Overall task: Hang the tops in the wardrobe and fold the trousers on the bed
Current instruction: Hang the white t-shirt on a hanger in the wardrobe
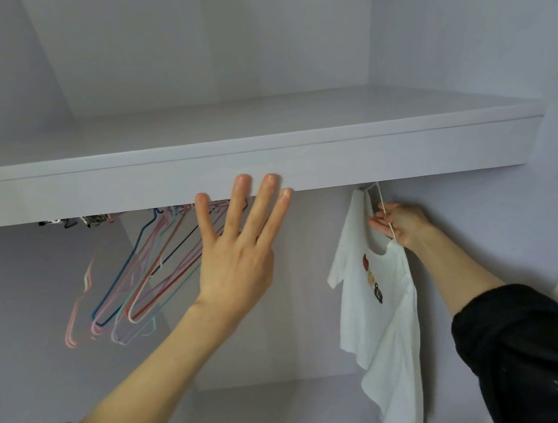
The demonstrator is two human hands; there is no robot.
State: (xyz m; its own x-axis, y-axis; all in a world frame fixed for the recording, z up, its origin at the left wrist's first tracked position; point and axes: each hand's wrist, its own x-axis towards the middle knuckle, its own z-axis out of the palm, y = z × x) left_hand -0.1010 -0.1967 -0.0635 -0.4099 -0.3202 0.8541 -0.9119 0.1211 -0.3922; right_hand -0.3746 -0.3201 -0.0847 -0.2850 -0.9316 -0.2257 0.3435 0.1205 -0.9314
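Left hand [237, 250] up and spread wide, fingers straight, tips against the front edge of the pale lilac wardrobe shelf [402, 155], gripping nothing. Right hand [401, 224] tucked under that shelf on the right, fingers curled round the thin cream wire hanger [385, 212] at the neckline. White short-sleeved top with a small red and dark print [377, 304] draped from that hanger, hanging down inside the wardrobe. Bunch of bare pink, blue and white wire hangers [134, 288] dangling on the left, behind the left hand.
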